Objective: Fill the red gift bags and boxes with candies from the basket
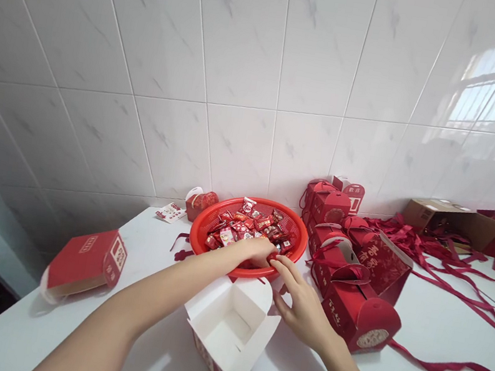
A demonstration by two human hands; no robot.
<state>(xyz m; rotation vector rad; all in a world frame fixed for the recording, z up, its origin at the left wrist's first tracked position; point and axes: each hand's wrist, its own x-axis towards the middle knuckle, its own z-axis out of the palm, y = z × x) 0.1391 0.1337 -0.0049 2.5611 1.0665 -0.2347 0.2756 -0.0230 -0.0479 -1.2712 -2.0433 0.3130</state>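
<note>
The left hand point(260, 252) dips, fingers curled, among wrapped candies point(246, 222) in the red basket point(298, 238); whether it grips any, I cannot tell. The right hand point(298, 295), half open, has its fingertips by the basket's four-o'clock rim. At seven o'clock stands an open box point(230, 328), white inside; red boxes point(360, 318) cluster around three.

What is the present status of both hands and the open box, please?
Left hand inside red basket, at wrapped candies; grip hidden. Right hand at basket's near rim. Open gift box upright, nearer than basket. Red gift boxes crowd basket's right side.
</note>
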